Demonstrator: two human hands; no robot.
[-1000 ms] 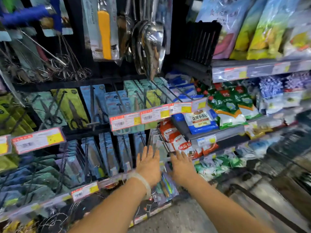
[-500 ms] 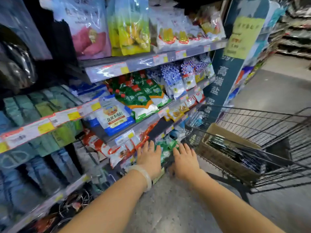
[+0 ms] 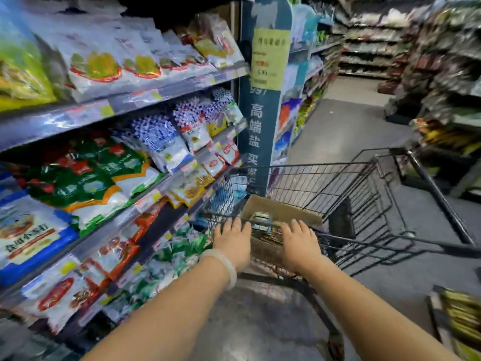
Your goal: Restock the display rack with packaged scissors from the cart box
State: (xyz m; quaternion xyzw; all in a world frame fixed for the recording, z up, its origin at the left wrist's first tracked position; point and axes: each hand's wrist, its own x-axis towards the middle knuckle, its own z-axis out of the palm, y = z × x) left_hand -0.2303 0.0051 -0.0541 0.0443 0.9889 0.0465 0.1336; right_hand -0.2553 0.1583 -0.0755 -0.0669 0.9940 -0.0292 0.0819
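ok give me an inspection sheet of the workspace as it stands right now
surface: grey polished aisle floor, bare where visible
job's things: brown cardboard box sits in the black wire shopping cart; small packaged items lie inside it, too blurred to identify; the display rack is out of view
clutter: nothing seen
grippers: left hand and right hand both reach with straight fingers over the near side of the box, holding nothing; contact cannot be told; pale bangle on the left wrist
cables: nothing seen
surroundings: shelves of bagged food on the left, dark blue end sign with a yellow-green price card behind the cart, more shelving on the right
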